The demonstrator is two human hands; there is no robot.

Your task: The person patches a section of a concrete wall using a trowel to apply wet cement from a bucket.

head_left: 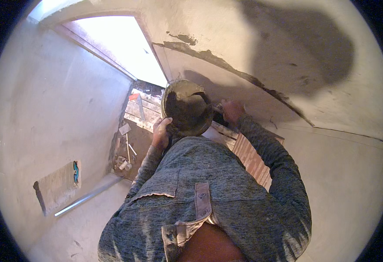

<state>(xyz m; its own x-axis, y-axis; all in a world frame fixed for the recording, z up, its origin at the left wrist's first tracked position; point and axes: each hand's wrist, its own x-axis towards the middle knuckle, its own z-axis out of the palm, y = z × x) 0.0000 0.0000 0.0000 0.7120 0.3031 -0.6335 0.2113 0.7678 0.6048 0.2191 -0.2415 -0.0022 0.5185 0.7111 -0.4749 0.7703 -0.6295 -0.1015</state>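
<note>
A round, pan-like container with dark grey, wet-looking mortar in it is tilted up in front of my chest. My left hand grips its near left rim, thumb on the inside. To the right of the container, close to the wall, my right hand is closed; a small dark part shows at its fingers, but I cannot make out what it is. A ragged dark strip of mortar runs slantwise across the pale wall ahead.
A bright opening lies at the far left. Below are wooden planks with an orange-handled tool, and a ribbed brown panel at right. The left wall has a cut-out box recess with a blue piece and a metal strip beneath.
</note>
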